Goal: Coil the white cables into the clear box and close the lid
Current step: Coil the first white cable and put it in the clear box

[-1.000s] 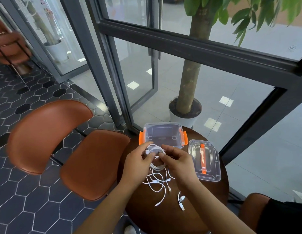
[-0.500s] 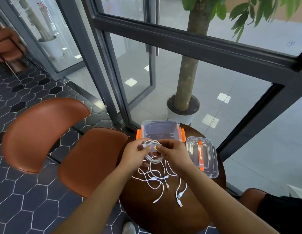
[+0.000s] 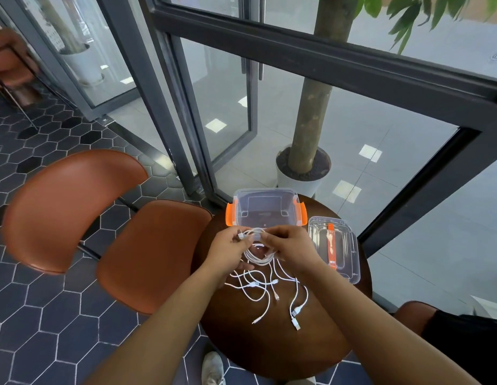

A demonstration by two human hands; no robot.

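Observation:
A coiled white cable (image 3: 257, 257) hangs in loops between both hands just in front of the clear box (image 3: 265, 208), which stands open with orange side clips at the table's far edge. My left hand (image 3: 228, 247) pinches the coil's left end and my right hand (image 3: 290, 247) pinches its top right. Several loose white cables (image 3: 265, 293) lie tangled on the dark round table (image 3: 325, 329) below the hands. The clear lid (image 3: 334, 248), with an orange handle, lies flat to the right of the box.
An orange-brown chair (image 3: 108, 232) stands left of the table. A potted tree trunk (image 3: 308, 151) and dark window frames rise behind it. A second orange seat (image 3: 414, 315) is at the right. My shoe (image 3: 212, 368) shows under the table.
Both hands have lifted the coil a little farther from me, up to the box's front wall. The loose cables on the table have spread out slightly.

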